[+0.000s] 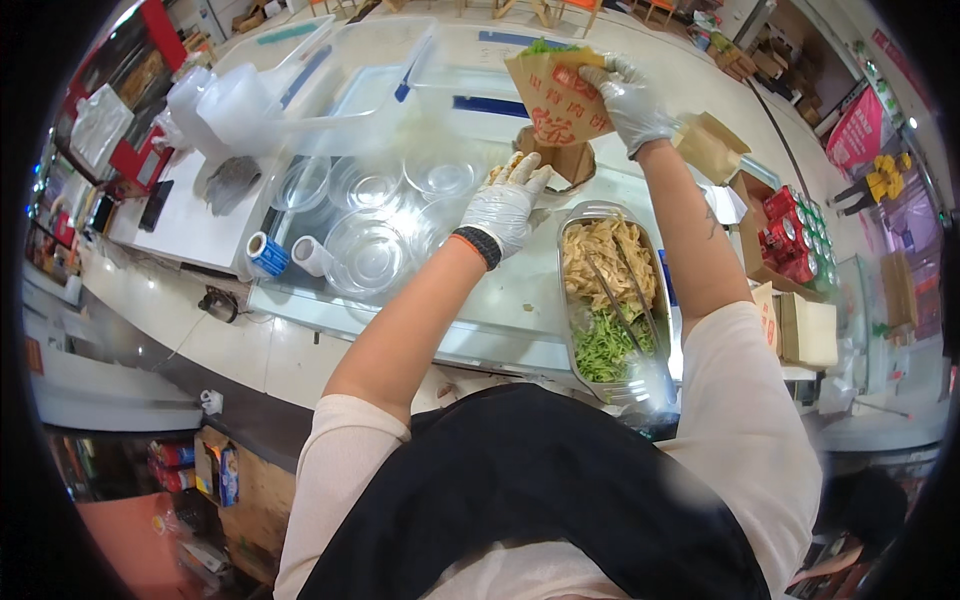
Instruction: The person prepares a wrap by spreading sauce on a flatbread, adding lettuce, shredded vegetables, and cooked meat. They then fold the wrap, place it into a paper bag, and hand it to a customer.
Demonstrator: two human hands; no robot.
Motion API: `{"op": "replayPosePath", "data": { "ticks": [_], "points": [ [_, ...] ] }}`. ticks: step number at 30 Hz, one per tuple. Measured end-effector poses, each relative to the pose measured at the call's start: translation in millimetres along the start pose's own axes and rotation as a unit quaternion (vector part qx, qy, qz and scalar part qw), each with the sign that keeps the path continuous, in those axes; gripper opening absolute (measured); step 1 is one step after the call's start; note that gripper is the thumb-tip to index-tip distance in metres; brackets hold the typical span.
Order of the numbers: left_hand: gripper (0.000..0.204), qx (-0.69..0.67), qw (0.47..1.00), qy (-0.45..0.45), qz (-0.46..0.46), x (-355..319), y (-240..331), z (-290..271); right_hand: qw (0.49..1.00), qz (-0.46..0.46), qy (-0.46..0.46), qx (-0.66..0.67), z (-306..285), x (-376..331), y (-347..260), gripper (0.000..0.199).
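My right hand point(632, 100), in a clear glove, holds up a brown paper bag point(555, 95) with red print; green leaves stick out of its top. My left hand point(505, 205), also gloved and with a dark wristband, reaches toward a second brown paper bag point(570, 160) standing on the counter; its fingers are loosely spread and I cannot see anything in them. Just right of that hand lies a metal tray point(588, 215) filled with pale strips and green vegetable pieces, with metal tongs point(618, 305) resting in it.
Several clear plastic bowls point(370, 250) sit under the glass counter at left, with two tape rolls point(268, 255) beside them. Clear plastic lidded boxes point(400, 70) stand further back. Red drink cans point(795, 235) and cardboard boxes point(810, 330) are at the right.
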State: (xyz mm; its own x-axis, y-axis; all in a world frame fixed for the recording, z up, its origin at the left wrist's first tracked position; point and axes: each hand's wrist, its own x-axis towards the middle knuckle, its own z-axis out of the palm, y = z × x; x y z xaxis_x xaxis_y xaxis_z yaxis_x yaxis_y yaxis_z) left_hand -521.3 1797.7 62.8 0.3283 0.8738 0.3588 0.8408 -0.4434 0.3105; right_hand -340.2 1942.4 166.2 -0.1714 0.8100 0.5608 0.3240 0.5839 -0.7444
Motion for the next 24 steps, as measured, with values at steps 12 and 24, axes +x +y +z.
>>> {"op": "replayPosePath", "data": {
  "ticks": [12,24],
  "points": [
    [0.052,-0.189,0.969,0.147,-0.062,-198.0,6.7,-100.6,0.978,-0.023,-0.165,0.123,205.6,-2.5,-105.7,0.024],
    [0.042,-0.141,0.889,0.238,-0.365,-362.4,9.2,-114.3,0.886,-0.434,-0.139,0.088,426.1,-40.6,-82.2,0.015]
  ]
}}
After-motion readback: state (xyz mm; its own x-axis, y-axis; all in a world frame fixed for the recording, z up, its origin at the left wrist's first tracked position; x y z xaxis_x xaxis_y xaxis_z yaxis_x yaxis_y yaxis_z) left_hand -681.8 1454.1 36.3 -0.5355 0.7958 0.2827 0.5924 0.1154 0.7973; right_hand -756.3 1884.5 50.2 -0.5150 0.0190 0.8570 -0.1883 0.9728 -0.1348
